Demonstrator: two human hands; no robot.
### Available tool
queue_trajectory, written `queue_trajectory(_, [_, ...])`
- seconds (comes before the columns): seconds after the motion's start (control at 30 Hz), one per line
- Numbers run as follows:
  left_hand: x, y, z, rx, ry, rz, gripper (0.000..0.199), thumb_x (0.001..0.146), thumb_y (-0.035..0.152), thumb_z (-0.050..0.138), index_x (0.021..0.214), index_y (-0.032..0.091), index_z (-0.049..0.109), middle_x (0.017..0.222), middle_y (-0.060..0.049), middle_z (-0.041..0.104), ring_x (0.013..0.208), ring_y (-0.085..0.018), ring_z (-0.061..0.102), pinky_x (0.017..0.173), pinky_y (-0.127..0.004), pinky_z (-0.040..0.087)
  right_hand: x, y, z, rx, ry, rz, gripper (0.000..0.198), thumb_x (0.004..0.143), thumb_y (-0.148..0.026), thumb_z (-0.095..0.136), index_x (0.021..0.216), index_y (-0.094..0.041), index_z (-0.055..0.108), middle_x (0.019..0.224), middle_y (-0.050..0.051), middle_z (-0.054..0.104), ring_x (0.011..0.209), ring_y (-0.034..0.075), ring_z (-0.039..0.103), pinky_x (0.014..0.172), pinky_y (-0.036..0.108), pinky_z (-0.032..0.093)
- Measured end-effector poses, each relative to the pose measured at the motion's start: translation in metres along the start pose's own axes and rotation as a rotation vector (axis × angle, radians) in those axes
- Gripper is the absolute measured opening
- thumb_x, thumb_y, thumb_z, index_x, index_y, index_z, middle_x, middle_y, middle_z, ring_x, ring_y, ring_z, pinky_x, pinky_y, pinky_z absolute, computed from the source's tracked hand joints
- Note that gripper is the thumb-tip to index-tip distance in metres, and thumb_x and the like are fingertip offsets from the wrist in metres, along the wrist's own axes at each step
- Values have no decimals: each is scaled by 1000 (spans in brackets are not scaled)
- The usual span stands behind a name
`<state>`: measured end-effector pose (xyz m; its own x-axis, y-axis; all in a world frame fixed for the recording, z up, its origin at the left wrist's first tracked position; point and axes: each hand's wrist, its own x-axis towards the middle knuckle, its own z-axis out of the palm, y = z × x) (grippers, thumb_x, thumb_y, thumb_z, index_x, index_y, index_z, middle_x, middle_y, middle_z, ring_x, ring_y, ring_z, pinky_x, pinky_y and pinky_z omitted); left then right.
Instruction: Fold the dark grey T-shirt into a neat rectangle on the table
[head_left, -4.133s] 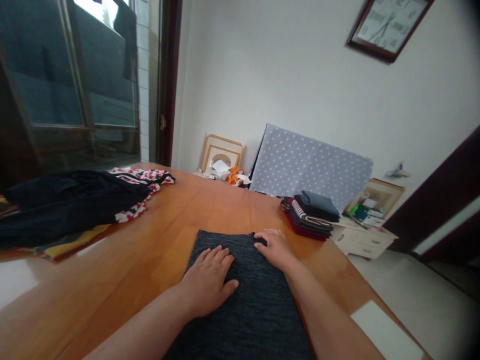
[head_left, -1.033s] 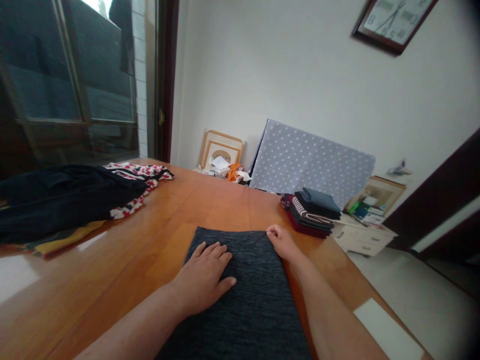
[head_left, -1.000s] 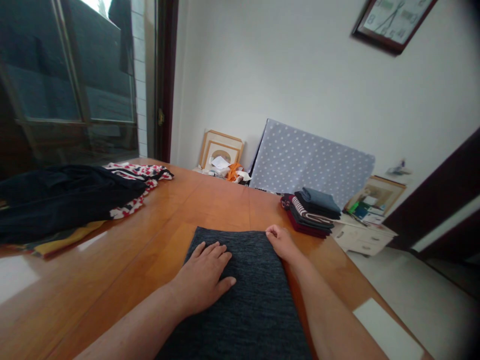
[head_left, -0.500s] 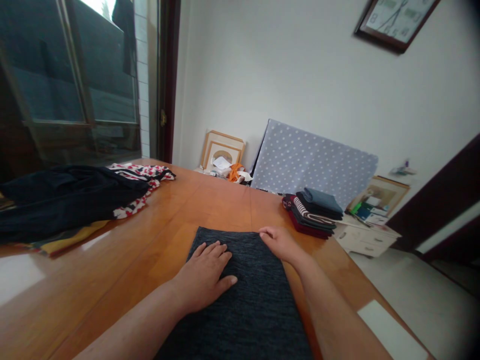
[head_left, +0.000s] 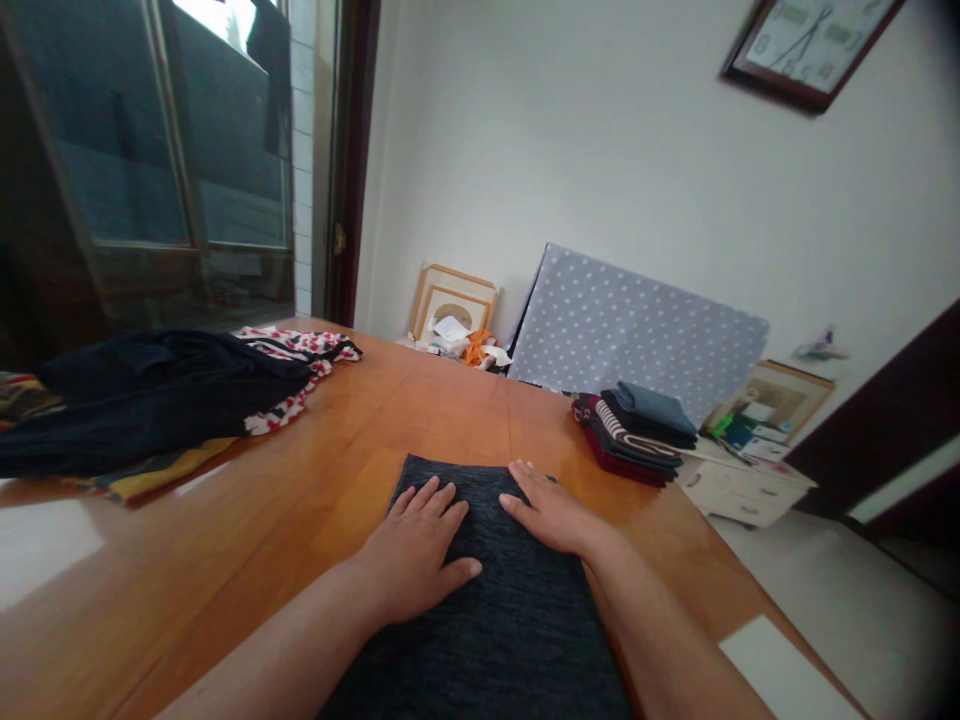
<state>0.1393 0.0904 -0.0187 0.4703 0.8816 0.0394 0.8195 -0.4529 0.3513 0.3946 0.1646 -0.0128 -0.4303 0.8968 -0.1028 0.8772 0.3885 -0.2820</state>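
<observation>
A dark blue-grey heathered garment (head_left: 495, 640) lies flat on the wooden table, its far edge straight and its near end cut off by the bottom of the view. My left hand (head_left: 420, 555) rests palm down on its left side, fingers spread. On the far right corner lies my right hand (head_left: 547, 505), also flat, with the thumb apart from the fingers. Neither hand grips the cloth. What kind of garment it is I cannot tell.
A loose heap of dark clothes (head_left: 172, 390) covers the table's left side. Toward the back right stands a folded stack of clothes (head_left: 637, 435). A pale flat sheet (head_left: 784, 665) lies by the right edge of the table (head_left: 435, 400). Beyond are a white drawer cabinet (head_left: 750, 485) and a polka-dot cover (head_left: 637, 325).
My right hand has let go of the garment's far right corner and now lies flat on it. My left hand stays on the cloth. The view has shifted slightly left.
</observation>
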Motion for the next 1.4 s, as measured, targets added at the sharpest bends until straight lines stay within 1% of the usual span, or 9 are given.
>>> queue_trajectory(0.2, [1, 0, 2, -4, 69, 10, 78, 89, 72, 37, 151, 25, 40, 161, -10, 27, 150, -34, 15, 120, -56, 15, 4, -3, 16, 32, 24, -49, 87, 92, -72, 31, 158, -15, 21, 164, 10, 12, 152, 26, 8, 123, 43, 10])
queue_trajectory(0.33, [4, -4, 2, 42, 134, -87, 84, 91, 73, 26, 151, 17, 38, 160, -15, 28, 150, -33, 17, 120, -53, 15, 5, 2, 22, 75, 43, -66, 87, 91, -73, 37, 157, -19, 23, 164, 8, 12, 152, 27, 8, 123, 45, 10])
queue_trajectory(0.5, [4, -7, 1, 103, 104, -208, 85, 89, 74, 28, 150, 15, 40, 159, -20, 30, 149, -36, 18, 117, -62, 8, 11, 18, 19, 201, 83, -63, 83, 90, -73, 39, 155, -22, 30, 162, 8, 21, 151, 25, 16, 123, 45, 13])
queue_trajectory(0.63, [4, -8, 2, 106, 85, -214, 85, 89, 75, 26, 151, 18, 38, 160, -19, 27, 150, -36, 16, 115, -68, 3, 17, 39, 18, 246, 180, 9, 80, 93, -72, 33, 152, -18, 37, 160, 11, 27, 150, 25, 20, 123, 45, 13])
queue_trajectory(0.8, [5, -9, 3, 130, 85, -212, 86, 89, 75, 25, 151, 17, 38, 160, -20, 24, 150, -36, 17, 113, -70, 2, 17, 56, 19, 300, 158, 50, 81, 91, -74, 34, 149, -18, 43, 158, 11, 31, 150, 26, 20, 123, 47, 13])
queue_trajectory(0.97, [5, -11, 5, 124, 118, -205, 84, 88, 75, 28, 149, 18, 42, 159, -20, 29, 149, -37, 20, 113, -71, 3, 7, 57, -1, 523, 364, 117, 78, 88, -77, 37, 140, -22, 55, 147, 10, 50, 142, 27, 38, 120, 49, 24])
queue_trajectory(1.13, [6, -11, 5, 121, 138, -207, 84, 88, 75, 31, 148, 18, 43, 158, -21, 29, 148, -38, 21, 112, -71, 1, 0, 53, -24, 529, 540, 181, 74, 89, -73, 40, 133, -19, 62, 137, 13, 60, 138, 31, 44, 117, 52, 29])
queue_trajectory(1.3, [8, -12, 6, 127, 129, -201, 84, 87, 75, 29, 147, 19, 43, 158, -21, 30, 148, -38, 22, 110, -73, 1, -7, 40, -35, 472, 433, 163, 59, 86, -66, 50, 115, -19, 72, 125, 12, 68, 129, 31, 53, 114, 51, 34])
queue_trajectory(1.4, [10, -15, 6, 137, 113, -198, 85, 87, 77, 27, 147, 19, 42, 159, -21, 28, 148, -37, 22, 109, -74, 1, -24, 34, -34, 479, 356, 113, 51, 88, -62, 49, 104, -19, 72, 118, 10, 71, 118, 27, 60, 105, 45, 44])
